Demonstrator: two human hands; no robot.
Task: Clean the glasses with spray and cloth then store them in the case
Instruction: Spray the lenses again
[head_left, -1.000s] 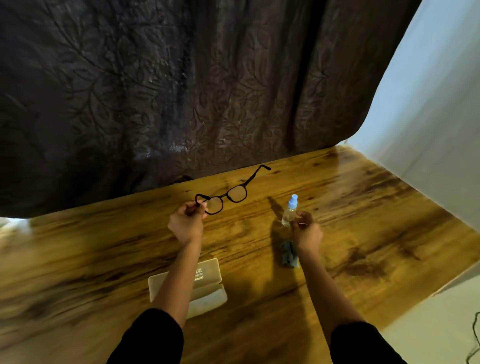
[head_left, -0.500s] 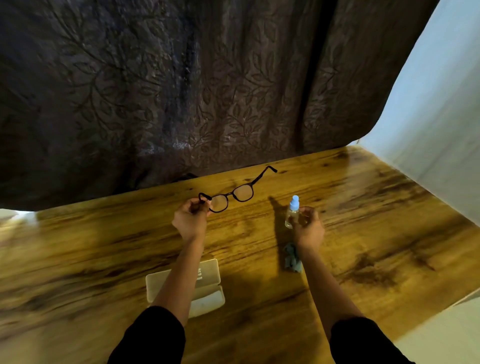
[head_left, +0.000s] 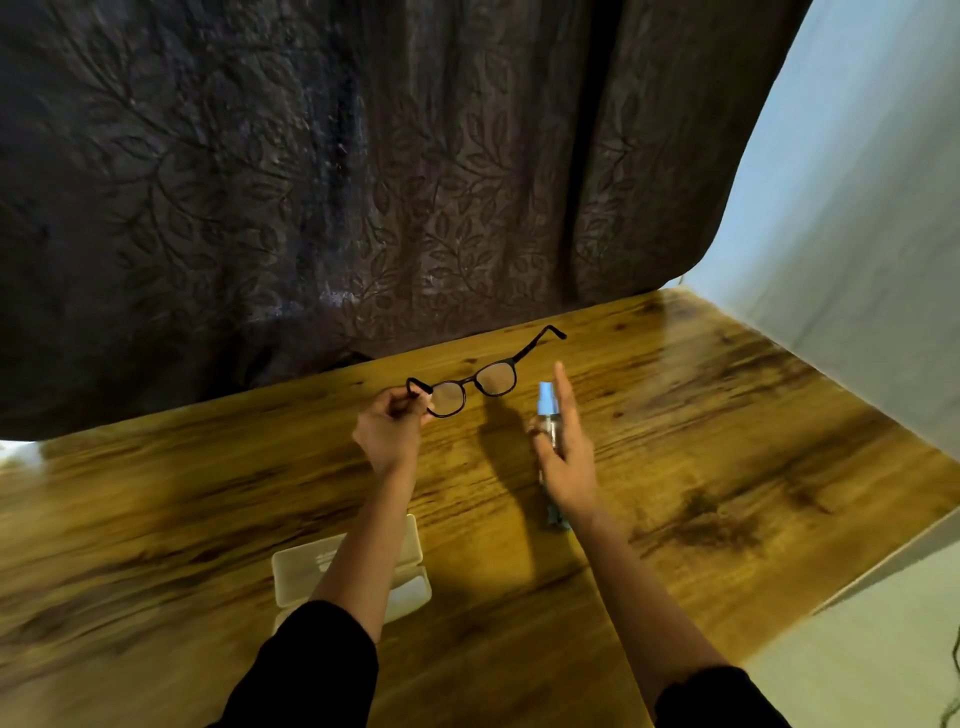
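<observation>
Beige hard-shell glasses case (head_left: 400, 540) lies open on the glossy wood-grain counter (head_left: 727, 467), lid flat toward the far side, tray toward me. My left forearm crosses over it, so most of the inside is hidden; the parts I can see show nothing in them, only small dark lettering on the lid, too blurred to read.

Small clear spray bottle with a pale blue cap (head_left: 547, 410) is upright in my right hand (head_left: 566, 457). Thumb and lower fingers are wrapped round the body, index finger stretched straight up beside the cap and not on it. Can't tell how much liquid is inside (body mostly covered by my fingers).

Black-framed round-lens glasses (head_left: 470, 387) are up off the counter in my left hand (head_left: 389, 431). Fingers are pinched shut on the left temple end and hinge, so that arm is mostly hidden in my grip. The other arm sticks out unfolded toward the dark leaf-patterned curtain (head_left: 363, 182). Lenses sit just beside the bottle's cap, not touching.

Blue-grey cleaning cloth (head_left: 555, 517) lies on the counter, only a sliver showing under my right wrist; shape not readable. Black sleeves on both arms are cut off at the bottom edge.
</observation>
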